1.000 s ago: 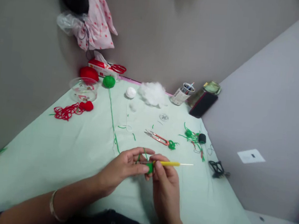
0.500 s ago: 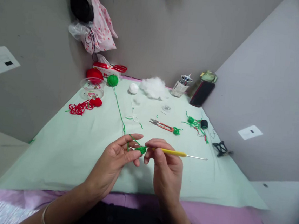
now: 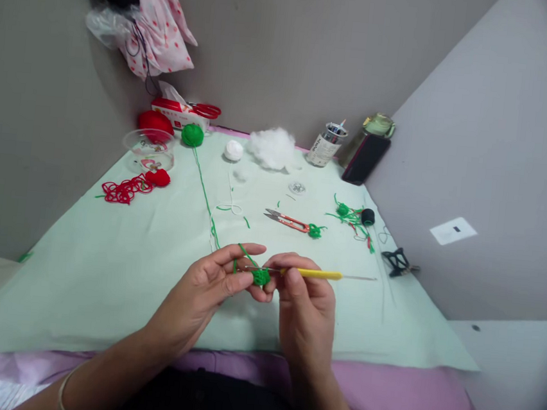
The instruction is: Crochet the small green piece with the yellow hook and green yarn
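My left hand [image 3: 215, 281] pinches a small green crochet piece [image 3: 261, 277] between thumb and fingers, with green yarn running over its raised index finger. Closed around the yellow handle of a crochet hook [image 3: 318, 274] is my right hand [image 3: 307, 302], its fingertips beside the green piece. The hook's metal tip lies at the top of the piece, against the yarn; whether it passes through a stitch I cannot tell. A green strand [image 3: 203, 188] leads back across the table to a green yarn ball [image 3: 192, 135].
Orange-handled thread snips [image 3: 287, 221] lie beyond my hands, near green yarn scraps [image 3: 316, 232]. Red yarn [image 3: 127, 189] and a clear plastic bowl [image 3: 149, 154] are at left. White stuffing [image 3: 272, 148], a pen can [image 3: 326, 145] and a phone [image 3: 367, 159] stand at the back.
The camera view has shifted, so the table items appear further left. The right hand's fingertips are now closer to the green piece, and more of the piece shows.
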A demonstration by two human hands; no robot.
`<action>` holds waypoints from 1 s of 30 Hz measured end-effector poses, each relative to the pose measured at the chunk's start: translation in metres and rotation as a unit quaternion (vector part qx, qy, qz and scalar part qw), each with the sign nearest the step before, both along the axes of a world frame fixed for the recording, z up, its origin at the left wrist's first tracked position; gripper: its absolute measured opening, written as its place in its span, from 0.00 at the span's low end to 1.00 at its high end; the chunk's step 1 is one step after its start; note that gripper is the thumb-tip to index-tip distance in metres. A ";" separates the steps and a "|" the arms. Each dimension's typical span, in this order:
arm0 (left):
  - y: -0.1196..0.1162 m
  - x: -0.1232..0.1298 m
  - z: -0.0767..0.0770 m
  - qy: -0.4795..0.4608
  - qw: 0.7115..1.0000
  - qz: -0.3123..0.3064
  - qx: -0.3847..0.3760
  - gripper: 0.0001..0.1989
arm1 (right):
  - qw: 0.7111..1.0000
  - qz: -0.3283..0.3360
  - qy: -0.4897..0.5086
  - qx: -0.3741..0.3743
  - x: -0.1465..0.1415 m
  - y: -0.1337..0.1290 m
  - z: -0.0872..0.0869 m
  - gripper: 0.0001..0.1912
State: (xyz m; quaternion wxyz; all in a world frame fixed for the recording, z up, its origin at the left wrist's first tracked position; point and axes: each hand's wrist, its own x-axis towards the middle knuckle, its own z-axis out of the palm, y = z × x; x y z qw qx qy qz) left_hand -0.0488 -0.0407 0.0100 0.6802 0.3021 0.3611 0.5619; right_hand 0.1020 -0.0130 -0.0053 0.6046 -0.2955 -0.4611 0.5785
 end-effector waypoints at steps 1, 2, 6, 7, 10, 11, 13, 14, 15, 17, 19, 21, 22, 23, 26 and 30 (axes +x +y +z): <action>0.000 0.001 0.000 0.003 1.000 0.002 -0.003 0.14 | 1.000 0.002 0.009 -0.008 0.001 0.000 0.001 0.08; 0.001 0.001 -0.001 0.006 1.000 0.007 -0.005 0.14 | 1.000 0.005 0.016 -0.014 0.002 0.001 0.002 0.08; 0.002 0.001 -0.001 0.018 0.999 0.025 -0.015 0.15 | 0.999 0.022 0.037 -0.025 0.004 0.003 0.004 0.08; 0.002 0.000 -0.001 0.018 0.999 0.026 -0.017 0.15 | 0.999 0.026 0.039 -0.026 0.004 0.004 0.004 0.08; 0.001 -0.002 0.000 0.026 0.999 0.030 -0.019 0.13 | 0.998 0.038 0.038 -0.022 0.003 0.005 0.004 0.09; 0.001 -0.003 0.000 0.031 0.999 0.033 -0.018 0.13 | 0.998 0.040 0.034 -0.019 0.003 0.005 0.004 0.10; 0.000 -0.003 -0.001 0.042 0.998 0.036 -0.015 0.13 | 0.999 0.041 0.018 -0.007 0.003 0.004 0.004 0.11; 0.000 -0.003 -0.002 0.047 0.998 0.037 -0.010 0.13 | 0.999 0.037 0.006 0.002 0.004 0.003 0.003 0.11; 0.000 -0.003 -0.003 0.053 0.998 0.037 -0.003 0.12 | 0.999 0.030 -0.005 0.014 0.005 0.002 0.003 0.10; 0.000 -0.003 -0.005 0.069 0.997 0.039 0.014 0.12 | 0.999 0.008 -0.034 0.042 0.007 -0.002 0.002 0.10; 0.000 -0.003 -0.006 0.091 0.994 0.043 0.033 0.12 | 0.994 -0.019 -0.077 0.077 0.011 -0.005 0.001 0.11; 0.001 -0.002 -0.006 0.119 0.991 0.050 0.043 0.12 | 0.981 -0.041 -0.141 0.130 0.015 -0.009 -0.001 0.13; 0.001 -0.001 -0.006 0.132 0.989 0.055 0.044 0.11 | 0.970 -0.053 -0.173 0.165 0.017 -0.010 -0.002 0.14; 0.001 0.001 -0.005 0.140 0.987 0.062 0.043 0.11 | 0.956 -0.065 -0.207 0.200 0.019 -0.012 -0.004 0.15; 0.001 0.008 -0.002 0.114 0.990 0.078 0.029 0.19 | 0.902 -0.116 -0.313 0.272 0.022 -0.015 -0.012 0.18; 0.001 0.013 -0.002 -0.023 0.998 0.011 -0.062 0.26 | 0.867 -0.141 -0.362 0.313 0.024 -0.015 -0.020 0.23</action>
